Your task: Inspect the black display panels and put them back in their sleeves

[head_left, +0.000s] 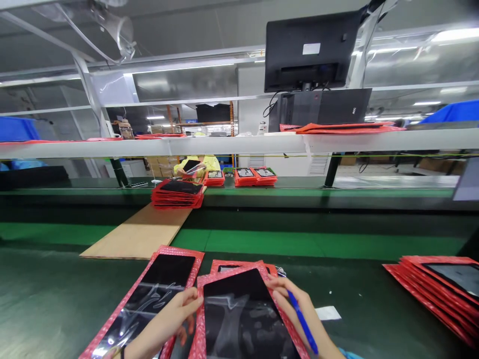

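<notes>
A black glossy screen panel [239,319] lies on a pink-red bubble-wrap sheet [201,304] right in front of me. My left hand [183,309] pinches the left edge of that sheet, thumb on top. On the opposite edge, my right hand [286,294] grips the upper right side, with a blue pen [302,321] tucked in the same hand. Beneath my left forearm rests another black panel [168,269] on red bubble wrap, its film creased and shiny. Just behind the held panel, partly covered, is a further red bubble-wrap piece [220,264].
A stack of red-wrapped panels [177,194] sits on a wooden board [138,232] bridging a green strip. Another stack [441,289] stands at right, near a white paper scrap [328,313]. A shelf [239,146] crosses ahead, below a monitor [310,50]. Beyond, a person in yellow [209,163] handles a panel.
</notes>
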A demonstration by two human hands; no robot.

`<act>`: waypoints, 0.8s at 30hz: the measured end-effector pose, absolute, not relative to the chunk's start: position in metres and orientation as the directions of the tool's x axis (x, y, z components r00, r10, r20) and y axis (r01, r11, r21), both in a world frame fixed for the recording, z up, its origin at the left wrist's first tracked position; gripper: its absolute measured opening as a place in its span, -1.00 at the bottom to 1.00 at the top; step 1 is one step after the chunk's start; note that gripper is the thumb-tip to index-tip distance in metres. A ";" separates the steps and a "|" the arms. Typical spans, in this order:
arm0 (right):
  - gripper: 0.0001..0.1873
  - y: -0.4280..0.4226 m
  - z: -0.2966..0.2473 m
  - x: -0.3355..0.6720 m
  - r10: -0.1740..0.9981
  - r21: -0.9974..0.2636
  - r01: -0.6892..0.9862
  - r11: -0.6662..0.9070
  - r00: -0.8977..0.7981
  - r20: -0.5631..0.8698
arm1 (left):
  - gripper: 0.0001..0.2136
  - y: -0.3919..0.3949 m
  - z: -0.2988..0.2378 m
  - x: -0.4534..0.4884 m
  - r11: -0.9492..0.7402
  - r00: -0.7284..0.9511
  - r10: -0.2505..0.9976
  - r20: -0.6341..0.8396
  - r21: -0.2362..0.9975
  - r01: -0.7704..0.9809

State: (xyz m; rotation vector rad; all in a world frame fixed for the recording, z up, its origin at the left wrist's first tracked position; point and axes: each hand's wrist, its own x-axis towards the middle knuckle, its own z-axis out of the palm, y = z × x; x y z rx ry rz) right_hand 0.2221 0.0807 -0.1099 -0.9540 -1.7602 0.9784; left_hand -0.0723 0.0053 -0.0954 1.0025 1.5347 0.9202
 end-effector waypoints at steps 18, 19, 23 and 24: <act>-0.68 0.060 -0.088 0.238 0.911 -0.900 0.184 0.396 -0.200 0.360 | -0.36 0.015 -0.022 -0.087 0.110 -0.067 0.988 -0.142 0.932 -0.344; -0.67 0.061 -0.086 0.244 0.917 -0.903 0.186 0.387 -0.180 0.355 | -0.35 0.019 -0.020 -0.107 0.105 -0.097 0.985 -0.145 0.936 -0.336; -0.63 0.058 -0.081 0.263 0.945 -0.928 0.188 0.322 -0.116 0.305 | -0.29 0.028 -0.027 -0.188 0.102 -0.214 0.962 -0.168 0.951 -0.291; -0.62 0.057 -0.081 0.265 0.952 -0.937 0.182 0.299 -0.120 0.280 | -0.27 0.028 -0.033 -0.204 0.115 -0.230 0.956 -0.183 0.953 -0.279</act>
